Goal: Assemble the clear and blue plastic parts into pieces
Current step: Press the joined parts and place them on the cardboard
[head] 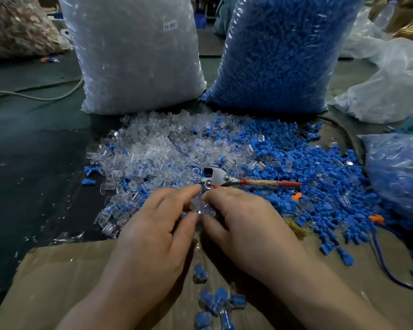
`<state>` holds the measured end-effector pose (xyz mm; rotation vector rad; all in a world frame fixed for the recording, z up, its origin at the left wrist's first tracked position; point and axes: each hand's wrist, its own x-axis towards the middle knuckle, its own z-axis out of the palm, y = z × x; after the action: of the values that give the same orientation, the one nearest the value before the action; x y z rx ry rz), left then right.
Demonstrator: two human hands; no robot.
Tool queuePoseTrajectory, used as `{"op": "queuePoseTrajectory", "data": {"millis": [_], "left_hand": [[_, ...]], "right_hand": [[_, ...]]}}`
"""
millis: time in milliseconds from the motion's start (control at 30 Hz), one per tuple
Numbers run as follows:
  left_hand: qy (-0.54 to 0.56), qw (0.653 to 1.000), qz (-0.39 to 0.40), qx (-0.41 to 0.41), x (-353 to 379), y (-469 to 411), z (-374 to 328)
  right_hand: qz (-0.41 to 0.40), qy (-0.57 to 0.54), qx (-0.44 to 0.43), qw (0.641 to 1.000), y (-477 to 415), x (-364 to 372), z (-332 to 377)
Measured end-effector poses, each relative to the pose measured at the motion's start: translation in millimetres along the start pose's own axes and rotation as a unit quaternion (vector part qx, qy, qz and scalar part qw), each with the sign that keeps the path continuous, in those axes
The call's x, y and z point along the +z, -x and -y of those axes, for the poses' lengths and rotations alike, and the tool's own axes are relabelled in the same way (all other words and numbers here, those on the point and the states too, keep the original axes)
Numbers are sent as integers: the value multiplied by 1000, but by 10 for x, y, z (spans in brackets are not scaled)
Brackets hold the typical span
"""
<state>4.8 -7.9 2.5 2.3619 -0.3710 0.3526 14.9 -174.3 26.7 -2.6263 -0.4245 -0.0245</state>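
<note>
Left hand [153,234] and right hand [243,225] are meeting at the near edge of the loose pile [167,151]. Both grips are clamping a clear part [200,207] from opposite sides, likely squeezing it together, with finished pieces [215,301] lying nearer.

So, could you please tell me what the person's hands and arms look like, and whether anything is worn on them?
Both are bare. The left hand and the right hand wear no gloves, and no ring shows on the fingers in view. The left forearm and right forearm are uncovered down to the picture's bottom edge: no sleeve, watch or wristband shows.
</note>
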Motion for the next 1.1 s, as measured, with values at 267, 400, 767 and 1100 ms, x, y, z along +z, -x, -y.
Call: {"op": "queuePoseTrajectory", "data": {"millis": [267,400,767,1100], "left_hand": [[62,995,-30,-76,9,12,48],[53,993,-52,-92,-20,13,29],[50,996,-22,-76,-54,24,10],[48,998,0,-43,-70,27,-15]], "right_hand": [[-29,-15,6,999,10,-6,25],[-55,-18,31,998,-3,16,2],[-46,-64,16,997,-21,45,12],[-73,-105,17,992,4,50,-6]]}}
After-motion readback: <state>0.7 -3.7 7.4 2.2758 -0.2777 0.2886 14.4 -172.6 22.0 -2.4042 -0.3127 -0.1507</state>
